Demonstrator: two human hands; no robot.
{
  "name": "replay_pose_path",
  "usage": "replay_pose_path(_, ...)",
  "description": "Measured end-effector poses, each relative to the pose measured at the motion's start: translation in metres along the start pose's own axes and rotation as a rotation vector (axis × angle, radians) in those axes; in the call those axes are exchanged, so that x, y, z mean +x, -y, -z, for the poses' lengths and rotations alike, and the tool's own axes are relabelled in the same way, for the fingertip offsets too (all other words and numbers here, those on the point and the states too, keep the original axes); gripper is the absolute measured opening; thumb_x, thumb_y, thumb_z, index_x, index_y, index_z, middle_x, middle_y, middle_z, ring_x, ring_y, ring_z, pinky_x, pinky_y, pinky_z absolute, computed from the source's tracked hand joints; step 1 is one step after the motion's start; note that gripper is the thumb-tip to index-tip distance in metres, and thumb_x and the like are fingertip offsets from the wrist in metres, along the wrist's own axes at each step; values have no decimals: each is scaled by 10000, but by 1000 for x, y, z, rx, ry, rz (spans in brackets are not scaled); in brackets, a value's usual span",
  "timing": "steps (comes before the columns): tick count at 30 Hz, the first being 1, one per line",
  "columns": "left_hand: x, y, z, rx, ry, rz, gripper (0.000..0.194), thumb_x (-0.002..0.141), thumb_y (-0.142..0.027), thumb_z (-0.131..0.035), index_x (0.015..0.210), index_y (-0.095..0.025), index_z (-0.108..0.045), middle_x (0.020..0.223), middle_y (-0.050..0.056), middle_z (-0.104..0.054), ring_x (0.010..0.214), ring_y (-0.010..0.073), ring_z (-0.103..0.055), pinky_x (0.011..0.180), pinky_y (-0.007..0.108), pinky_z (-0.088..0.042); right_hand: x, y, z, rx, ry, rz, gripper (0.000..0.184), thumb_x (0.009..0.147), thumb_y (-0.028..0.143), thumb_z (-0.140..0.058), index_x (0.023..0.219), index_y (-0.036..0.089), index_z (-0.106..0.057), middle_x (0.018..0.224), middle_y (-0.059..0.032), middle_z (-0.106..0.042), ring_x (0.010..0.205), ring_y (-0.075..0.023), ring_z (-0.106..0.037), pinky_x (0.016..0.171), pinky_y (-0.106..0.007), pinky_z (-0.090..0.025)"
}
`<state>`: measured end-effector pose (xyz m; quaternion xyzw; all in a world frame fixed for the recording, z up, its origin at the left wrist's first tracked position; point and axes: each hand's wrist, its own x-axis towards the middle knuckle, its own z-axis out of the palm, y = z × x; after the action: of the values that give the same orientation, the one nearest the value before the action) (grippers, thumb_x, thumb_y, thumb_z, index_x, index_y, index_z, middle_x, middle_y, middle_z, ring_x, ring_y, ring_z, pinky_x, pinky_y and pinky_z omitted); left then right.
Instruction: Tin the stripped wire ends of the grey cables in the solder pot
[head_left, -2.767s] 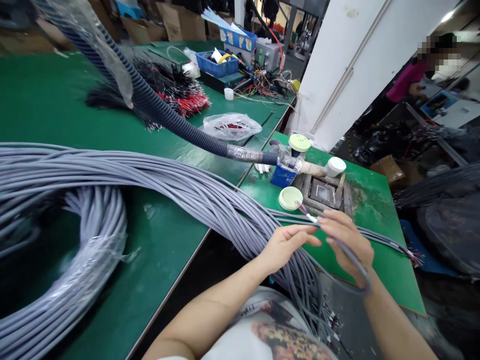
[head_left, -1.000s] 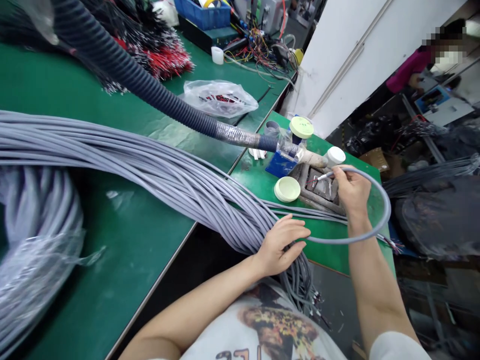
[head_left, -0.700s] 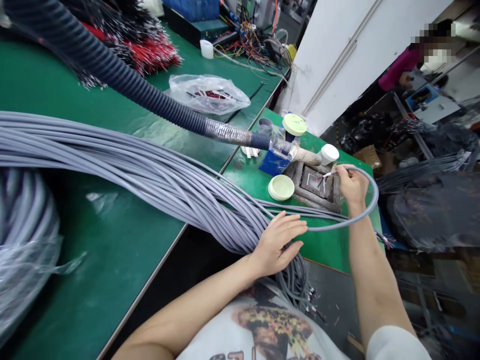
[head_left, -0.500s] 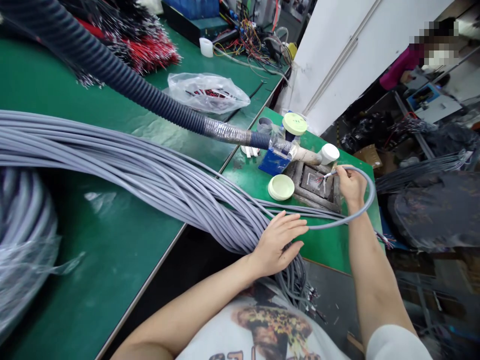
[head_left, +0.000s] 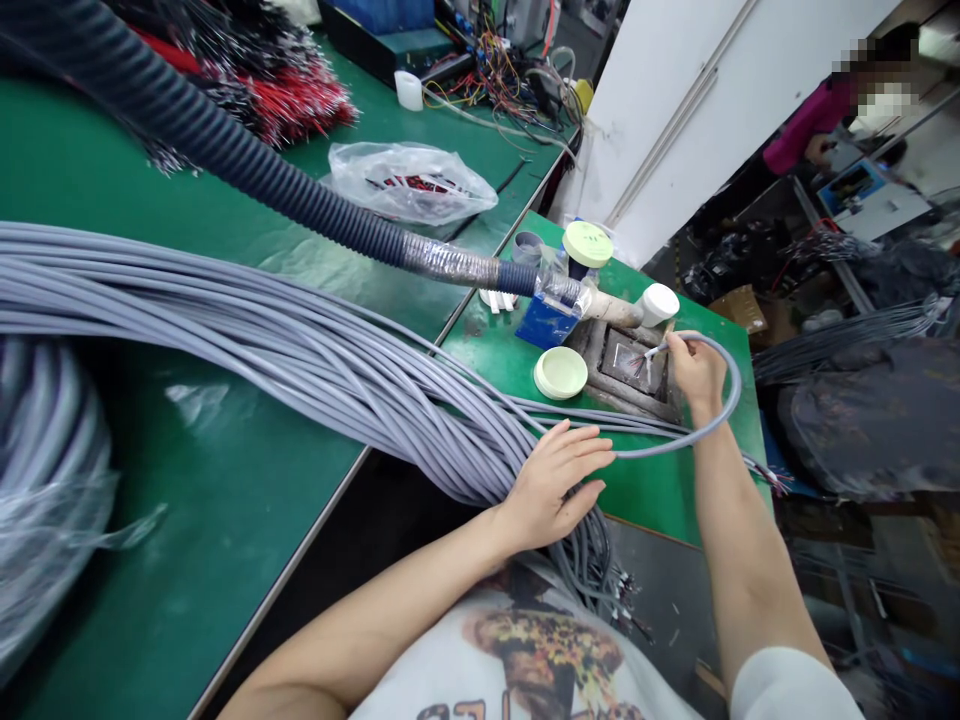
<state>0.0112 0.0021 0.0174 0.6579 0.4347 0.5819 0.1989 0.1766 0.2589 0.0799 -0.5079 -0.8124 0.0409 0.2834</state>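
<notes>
My right hand (head_left: 699,375) pinches a grey cable (head_left: 731,385) close to its stripped end. Fine bare-tipped wires (head_left: 637,362) fan out of that end over a grimy square solder pot (head_left: 600,375) with a shiny surface in its middle. From my fingers the cable bends round in a loop back towards my left hand (head_left: 555,485). That hand lies flat with fingers stretched out on a thick bundle of grey cables (head_left: 420,410). Below it hang cable ends (head_left: 600,570) with stripped wires.
A ribbed hose (head_left: 300,190) crosses above the bench to a nozzle beside the pot. Near it stand a pale green dish (head_left: 561,373), a lidded jar (head_left: 588,244) and a white cap (head_left: 660,303). A coil of cable (head_left: 45,500) lies left. A person (head_left: 810,130) works at far right.
My right hand has shifted very slightly left with the cable end, still over the pot. My left hand stays on the bundle.
</notes>
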Motion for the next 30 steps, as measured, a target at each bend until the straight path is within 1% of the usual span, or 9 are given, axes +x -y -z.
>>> replay_pose_path(3, 0, 0, 1, -30, -9, -1, 365, 866, -192, -564, 1230, -208, -564, 1202, 97, -663, 1256, 237, -514, 1127, 523, -269, -15, 19, 23, 24, -110, 16, 285, 853, 396, -524, 821, 187, -715, 772, -52, -716, 768, -227, -649, 741, -336, -474)
replay_pose_path(6, 2, -4, 4, -115, -21, 42, 310, 859, -209, -586, 1168, -211, -613, 1106, 78, -706, 1144, 224, -594, 1122, 512, -272, -49, 52, 56, 154, -160, 113, 224, 869, 352, -541, 892, 224, -722, 865, -50, -719, 819, -226, -662, 801, -373, -495)
replay_pose_path(8, 5, -11, 5, -231, -29, 125, 248, 869, -234, -583, 1105, -205, -655, 1017, 70, -734, 1025, 205, -644, 1080, 469, -337, -80, 73, 75, 259, -124, 180, 183, 865, 297, -559, 947, 265, -719, 922, -45, -720, 841, -232, -668, 801, -398, -514)
replay_pose_path(10, 9, -20, 5, -389, -19, 252, 232, 885, -283, -569, 1060, -185, -686, 949, 78, -747, 939, 197, -658, 979, 406, -433, -112, 87, 87, 379, -60, 322, 222, 831, 239, -605, 1016, 309, -709, 963, -38, -730, 853, -247, -678, 754, -420, -540)
replay_pose_path(14, 14, -35, -1, -756, 50, 528, 358, 892, -424, -537, 985, -134, -725, 921, 97, -750, 890, 205, -668, 859, 340, -504, -166, 85, 86, 413, 27, 612, 408, 795, 193, -656, 1173, 346, -645, 1053, -34, -733, 939, -272, -672, 750, -477, -551)
replay_pose_path(16, 14, -38, -4, -882, 46, 614, 399, 877, -470, -543, 925, -126, -741, 898, 87, -753, 865, 204, -679, 861, 333, -509, -185, 78, 81, 374, 79, 647, 466, 790, 169, -661, 1222, 338, -616, 1086, -44, -724, 989, -276, -660, 773, -497, -544)
replay_pose_path(18, 12, -40, -7, -893, 15, 672, 403, 844, -491, -583, 873, -126, -751, 859, 77, -755, 827, 201, -683, 835, 321, -515, -199, 71, 76, 351, 114, 630, 498, 787, 147, -661, 1238, 350, -600, 1099, -42, -719, 1006, -275, -658, 777, -504, -541)
replay_pose_path(23, 6, -40, -9, -760, -14, 693, 385, 809, -491, -625, 838, -131, -760, 817, 70, -751, 757, 182, -667, 762, 292, -514, -216, 61, 72, 350, 126, 588, 511, 802, 142, -641, 1243, 395, -584, 1076, -24, -728, 990, -262, -671, 761, -493, -548)
replay_pose_path(30, 5, -42, -8, -738, 5, 695, 378, 818, -480, -611, 790, -132, -756, 787, 63, -742, 737, 172, -659, 762, 279, -508, -221, 60, 71, 347, 168, 595, 522, 830, 156, -606, 1285, 405, -547, 1126, -23, -708, 1026, -262, -657, 785, -502, -542)
